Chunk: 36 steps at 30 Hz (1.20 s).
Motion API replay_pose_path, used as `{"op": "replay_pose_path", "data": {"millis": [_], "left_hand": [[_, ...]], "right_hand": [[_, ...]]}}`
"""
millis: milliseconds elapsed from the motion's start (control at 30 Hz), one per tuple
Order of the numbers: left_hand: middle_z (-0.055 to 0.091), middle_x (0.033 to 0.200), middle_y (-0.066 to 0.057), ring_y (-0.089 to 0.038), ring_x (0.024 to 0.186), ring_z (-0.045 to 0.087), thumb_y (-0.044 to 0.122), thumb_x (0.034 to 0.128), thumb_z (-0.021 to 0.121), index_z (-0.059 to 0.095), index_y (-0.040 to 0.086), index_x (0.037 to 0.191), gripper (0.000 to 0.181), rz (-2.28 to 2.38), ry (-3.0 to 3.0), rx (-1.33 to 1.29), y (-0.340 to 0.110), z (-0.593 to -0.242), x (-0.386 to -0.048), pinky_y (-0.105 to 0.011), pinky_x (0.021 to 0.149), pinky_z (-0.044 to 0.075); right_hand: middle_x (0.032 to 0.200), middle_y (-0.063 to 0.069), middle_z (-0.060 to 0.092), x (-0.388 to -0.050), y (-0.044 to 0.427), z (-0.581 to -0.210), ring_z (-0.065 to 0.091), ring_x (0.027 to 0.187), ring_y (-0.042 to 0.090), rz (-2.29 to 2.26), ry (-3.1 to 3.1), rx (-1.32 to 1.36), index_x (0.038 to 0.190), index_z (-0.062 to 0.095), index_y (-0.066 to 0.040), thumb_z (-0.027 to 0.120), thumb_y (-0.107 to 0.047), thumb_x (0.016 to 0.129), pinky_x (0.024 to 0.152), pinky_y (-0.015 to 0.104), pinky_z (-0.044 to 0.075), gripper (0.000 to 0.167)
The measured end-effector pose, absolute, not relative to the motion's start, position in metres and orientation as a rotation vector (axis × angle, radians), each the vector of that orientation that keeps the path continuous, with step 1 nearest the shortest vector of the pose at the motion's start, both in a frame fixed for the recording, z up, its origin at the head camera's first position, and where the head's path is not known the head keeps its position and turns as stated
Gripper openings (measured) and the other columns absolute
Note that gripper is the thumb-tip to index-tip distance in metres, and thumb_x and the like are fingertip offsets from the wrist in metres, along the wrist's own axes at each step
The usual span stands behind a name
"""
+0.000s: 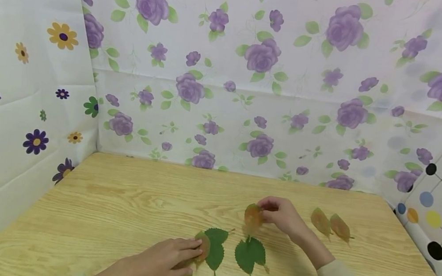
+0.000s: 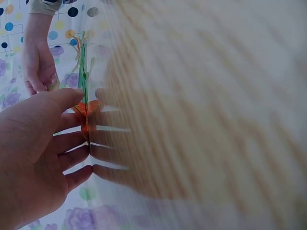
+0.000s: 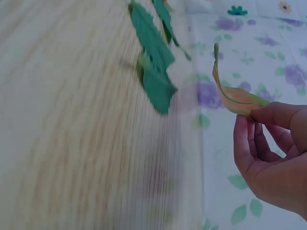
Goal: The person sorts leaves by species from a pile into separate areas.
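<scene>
Right grip (image 1: 283, 215): raised over the surface (image 1: 118, 212), forearm slanting in from the lower right, thumb and fingers pinched on one leaf.
Pinched leaf (image 1: 252, 216): orange and green, held at the right grip's fingertips.
Left grip (image 1: 169, 259): laid low, fingers nearly straight and slightly spread, resting on a leaf without curling around it.
Covered leaf (image 1: 204, 245): orange-green, beneath the left grip's fingertips.
Green leaves: one cluster (image 1: 215, 253) just past the left grip, another (image 1: 249, 254) near the right.
Leaf pair (image 1: 321, 221): orange-green, right of the right grip.
</scene>
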<state>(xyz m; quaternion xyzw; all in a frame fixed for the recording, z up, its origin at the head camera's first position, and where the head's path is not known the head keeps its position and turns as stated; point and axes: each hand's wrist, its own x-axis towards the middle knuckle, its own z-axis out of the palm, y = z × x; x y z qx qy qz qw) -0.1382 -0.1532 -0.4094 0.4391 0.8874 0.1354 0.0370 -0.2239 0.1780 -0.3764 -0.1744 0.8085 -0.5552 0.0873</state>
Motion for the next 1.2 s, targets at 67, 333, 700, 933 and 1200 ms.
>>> {"op": "replay_pose_path", "data": {"millis": [67,333,700,933,1200], "left_hand": [[0.046,0.143,-0.015,-0.031,0.128,0.047,0.038,0.1024,0.046,0.054,-0.001,0.135,0.051,0.419,2.724,1.356,-0.153,-0.41,-0.138,-0.044,0.098,0.045],[0.046,0.143,-0.016,-0.031,0.128,0.047,0.038,0.1025,0.046,0.054,-0.001,0.135,0.051,0.412,2.725,1.376,-0.154,-0.409,-0.139,-0.043,0.098,0.045],[0.045,0.144,-0.016,-0.031,0.129,0.046,0.038,0.1026,0.046,0.053,0.0,0.136,0.051,0.419,2.719,1.379,-0.154,-0.409,-0.138,-0.044,0.098,0.045],[0.046,0.143,-0.016,-0.031,0.128,0.046,0.037,0.1022,0.047,0.053,0.0,0.136,0.05,0.412,2.723,1.373,-0.154,-0.408,-0.138,-0.044,0.098,0.045],[0.046,0.143,-0.016,-0.031,0.128,0.047,0.038,0.1024,0.047,0.053,0.0,0.136,0.05,0.401,2.729,1.383,-0.154,-0.408,-0.138,-0.044,0.098,0.044]], "right_hand": [[0.105,0.015,0.062,-0.228,0.185,-0.378,0.062,0.094,0.027,-1.651,2.422,-0.514,0.114,0.061,0.009,0.061,-0.003,0.093,0.082,0.046,0.054,0.024],[0.103,0.013,0.066,-0.241,0.215,-0.379,0.063,0.093,0.024,-1.674,2.501,-0.444,0.113,0.062,0.008,0.062,-0.003,0.093,0.083,0.044,0.053,0.022],[0.102,0.014,0.066,-0.251,0.242,-0.386,0.062,0.096,0.028,-1.557,2.606,-0.39,0.11,0.063,0.008,0.061,-0.005,0.094,0.082,0.043,0.054,0.021],[0.107,0.017,0.065,-0.258,0.26,-0.383,0.062,0.097,0.029,-1.514,2.641,-0.361,0.112,0.062,0.009,0.06,-0.004,0.095,0.082,0.042,0.054,0.022],[0.097,0.013,0.067,-0.262,0.281,-0.388,0.063,0.085,0.027,-1.361,2.745,-0.347,0.108,0.063,0.009,0.063,-0.006,0.093,0.071,0.037,0.055,0.022]]}}
